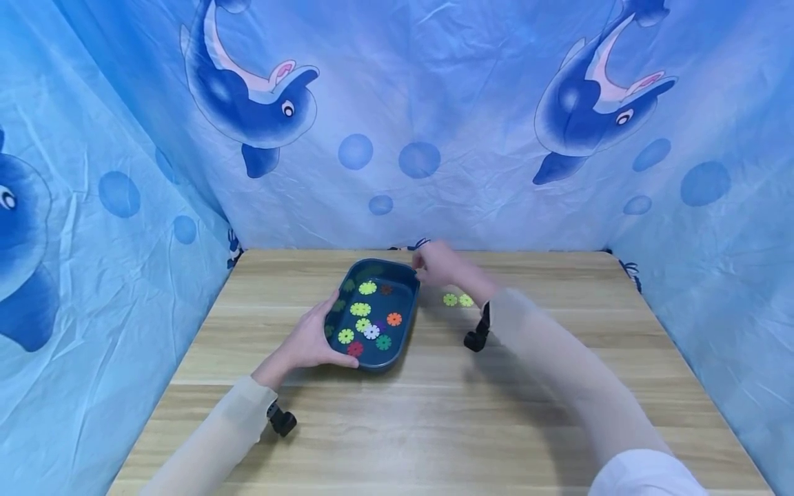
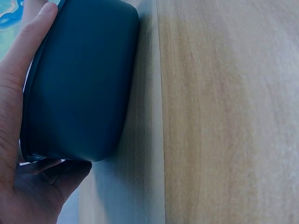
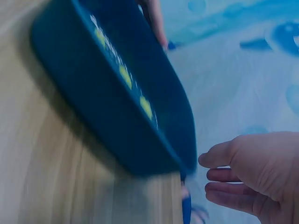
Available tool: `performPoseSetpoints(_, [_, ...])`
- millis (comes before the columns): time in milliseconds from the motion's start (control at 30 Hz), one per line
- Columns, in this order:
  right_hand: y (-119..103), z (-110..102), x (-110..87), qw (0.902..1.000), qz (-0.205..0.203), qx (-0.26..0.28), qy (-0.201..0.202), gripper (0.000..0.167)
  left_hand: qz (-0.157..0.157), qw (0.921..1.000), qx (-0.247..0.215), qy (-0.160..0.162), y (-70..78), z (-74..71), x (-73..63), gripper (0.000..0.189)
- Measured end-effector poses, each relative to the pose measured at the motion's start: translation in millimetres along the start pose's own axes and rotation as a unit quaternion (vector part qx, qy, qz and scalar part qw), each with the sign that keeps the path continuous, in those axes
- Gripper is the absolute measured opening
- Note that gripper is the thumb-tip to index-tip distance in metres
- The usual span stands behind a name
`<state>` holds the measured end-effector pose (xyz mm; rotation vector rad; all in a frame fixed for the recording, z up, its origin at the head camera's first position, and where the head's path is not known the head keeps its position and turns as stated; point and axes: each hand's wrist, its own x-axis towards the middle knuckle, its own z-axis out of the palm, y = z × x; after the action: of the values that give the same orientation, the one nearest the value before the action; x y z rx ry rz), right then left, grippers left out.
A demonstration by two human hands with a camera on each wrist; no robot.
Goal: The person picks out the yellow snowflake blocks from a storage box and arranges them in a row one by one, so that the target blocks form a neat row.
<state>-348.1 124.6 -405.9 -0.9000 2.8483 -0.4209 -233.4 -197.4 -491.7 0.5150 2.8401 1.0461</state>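
My left hand grips a dark blue plastic basin by its left side, thumb on the near rim. In the left wrist view, the thumb and fingers hold opposite sides of the basin, which tilts over the wood. Several notched plastic flower discs lie inside, mostly yellow-green, with orange, red, white, green and purple ones. At the basin's far right corner is my right hand, blurred in the head view. In the right wrist view, that hand has loosely bent fingers, nothing between them, beside the basin corner.
Two yellow-green discs lie on the wooden table right of the basin, below my right forearm. Blue dolphin-print cloth hangs behind the table's far edge and along both sides. A small black camera sits on my right wrist.
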Motion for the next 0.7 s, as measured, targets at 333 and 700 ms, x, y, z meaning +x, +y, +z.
performPoseSetpoints(333, [-77.4, 18.9, 34.0, 0.9946, -0.091, -0.023, -0.045, 0.024, 0.011, 0.9999, 0.009, -0.009, 4.5, -6.7, 0.2, 0.146])
performPoseSetpoints(700, [-125.3, 73.2, 36.9, 0.9851, -0.132, -0.049, -0.099, 0.022, 0.048, 0.9988, 0.010, -0.005, 0.1, -6.1, -2.7, 0.143])
